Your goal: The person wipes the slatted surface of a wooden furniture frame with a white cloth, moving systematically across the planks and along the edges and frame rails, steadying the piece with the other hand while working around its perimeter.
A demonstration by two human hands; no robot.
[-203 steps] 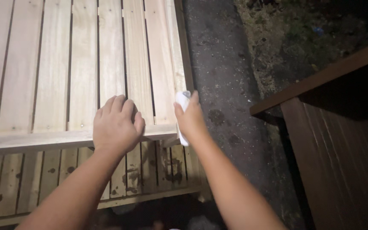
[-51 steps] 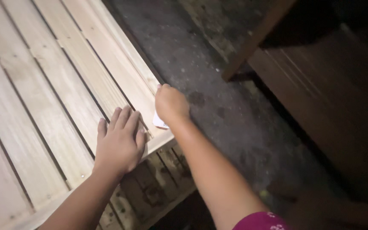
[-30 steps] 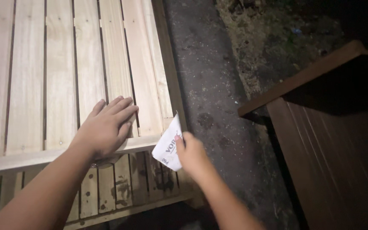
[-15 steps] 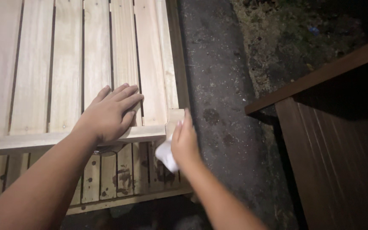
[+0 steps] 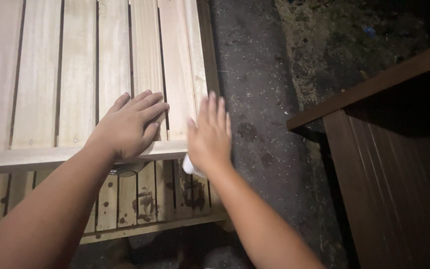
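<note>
Head view looks down on a pale slatted wooden panel (image 5: 75, 74) lying over dark concrete ground (image 5: 265, 99). The left hand (image 5: 130, 124) lies flat and open, palm down, on the slats by the cross rail (image 5: 36, 158). The right hand (image 5: 210, 134) is spread over the panel's right edge, pressing a small white sheet (image 5: 189, 167) beneath the palm; only a corner shows. A dark brown wooden piece (image 5: 389, 164) stands well apart to the right. I'd say rough edges could catch skin or tear that sheet, and the panel might shift under uneven pressure
</note>
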